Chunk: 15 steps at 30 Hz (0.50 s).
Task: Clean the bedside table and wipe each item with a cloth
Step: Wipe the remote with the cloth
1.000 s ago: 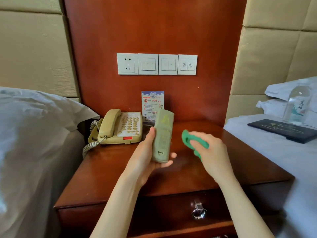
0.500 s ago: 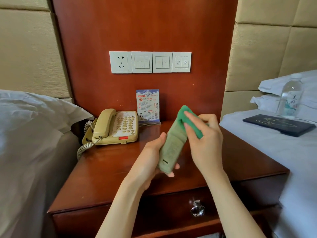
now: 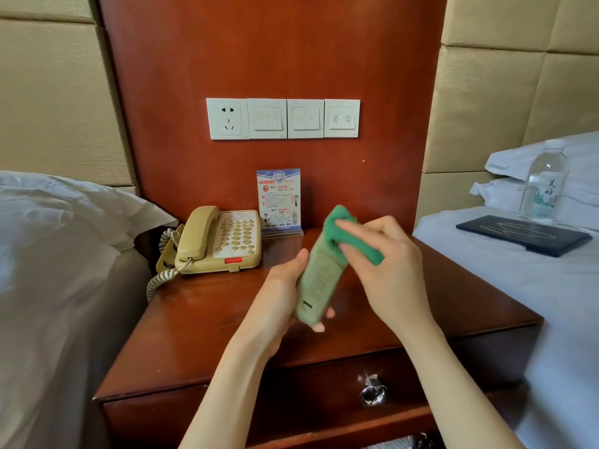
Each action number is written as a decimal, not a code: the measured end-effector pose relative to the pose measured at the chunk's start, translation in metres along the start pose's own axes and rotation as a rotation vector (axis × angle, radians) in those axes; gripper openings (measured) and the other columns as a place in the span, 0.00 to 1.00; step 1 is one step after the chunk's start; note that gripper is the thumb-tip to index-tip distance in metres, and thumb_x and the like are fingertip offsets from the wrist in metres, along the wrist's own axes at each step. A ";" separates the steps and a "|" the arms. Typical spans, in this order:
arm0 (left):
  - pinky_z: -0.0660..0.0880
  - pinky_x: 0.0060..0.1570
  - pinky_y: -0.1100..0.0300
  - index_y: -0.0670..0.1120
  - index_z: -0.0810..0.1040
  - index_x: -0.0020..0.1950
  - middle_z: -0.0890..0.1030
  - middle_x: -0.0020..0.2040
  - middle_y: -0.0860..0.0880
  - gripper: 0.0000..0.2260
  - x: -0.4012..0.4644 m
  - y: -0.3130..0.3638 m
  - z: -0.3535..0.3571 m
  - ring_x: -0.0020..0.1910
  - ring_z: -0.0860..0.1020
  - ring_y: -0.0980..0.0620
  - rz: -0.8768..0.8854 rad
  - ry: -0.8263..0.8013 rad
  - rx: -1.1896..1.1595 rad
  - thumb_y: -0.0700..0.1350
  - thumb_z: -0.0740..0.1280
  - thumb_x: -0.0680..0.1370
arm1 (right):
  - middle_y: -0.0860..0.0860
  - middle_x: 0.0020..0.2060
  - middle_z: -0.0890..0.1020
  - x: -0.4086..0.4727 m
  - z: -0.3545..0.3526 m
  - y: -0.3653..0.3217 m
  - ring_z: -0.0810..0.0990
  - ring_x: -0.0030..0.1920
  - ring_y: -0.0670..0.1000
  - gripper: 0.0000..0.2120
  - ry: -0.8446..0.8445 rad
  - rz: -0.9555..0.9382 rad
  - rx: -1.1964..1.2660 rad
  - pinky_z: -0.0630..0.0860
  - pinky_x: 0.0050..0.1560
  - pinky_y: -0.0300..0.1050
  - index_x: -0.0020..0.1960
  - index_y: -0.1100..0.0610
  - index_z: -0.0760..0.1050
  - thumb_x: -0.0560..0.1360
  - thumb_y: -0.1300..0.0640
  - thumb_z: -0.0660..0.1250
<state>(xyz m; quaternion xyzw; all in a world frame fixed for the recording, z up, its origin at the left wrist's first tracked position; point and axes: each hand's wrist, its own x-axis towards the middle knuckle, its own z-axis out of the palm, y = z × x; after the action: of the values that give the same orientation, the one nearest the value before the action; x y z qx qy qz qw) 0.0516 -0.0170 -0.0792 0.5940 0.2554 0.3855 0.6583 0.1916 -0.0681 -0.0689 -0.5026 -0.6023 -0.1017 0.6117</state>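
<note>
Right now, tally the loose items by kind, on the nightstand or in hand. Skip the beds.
Beige corded telephone: 1
Blue-and-white printed notice card in a clear stand: 1
Pale green remote control, held in the left hand: 1
Green cleaning cloth, held in the right hand: 1
Total: 4

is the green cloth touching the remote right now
Touching: the head view shows the cloth, gripped by the right hand, pressed over the remote's top end.

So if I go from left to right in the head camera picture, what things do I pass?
Pillow → telephone → info card → remote → green cloth → black tray → water bottle.
</note>
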 end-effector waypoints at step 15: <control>0.77 0.24 0.59 0.47 0.86 0.39 0.85 0.35 0.45 0.24 0.006 -0.001 -0.006 0.29 0.83 0.49 -0.004 0.283 -0.150 0.56 0.56 0.83 | 0.45 0.44 0.76 -0.018 0.011 0.010 0.78 0.47 0.44 0.18 -0.468 0.120 0.351 0.74 0.49 0.35 0.53 0.44 0.83 0.70 0.64 0.73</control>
<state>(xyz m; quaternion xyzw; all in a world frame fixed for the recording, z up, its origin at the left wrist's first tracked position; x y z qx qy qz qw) 0.0507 -0.0086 -0.0802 0.4824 0.3170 0.4820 0.6591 0.1878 -0.0638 -0.0911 -0.4336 -0.7046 0.1591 0.5387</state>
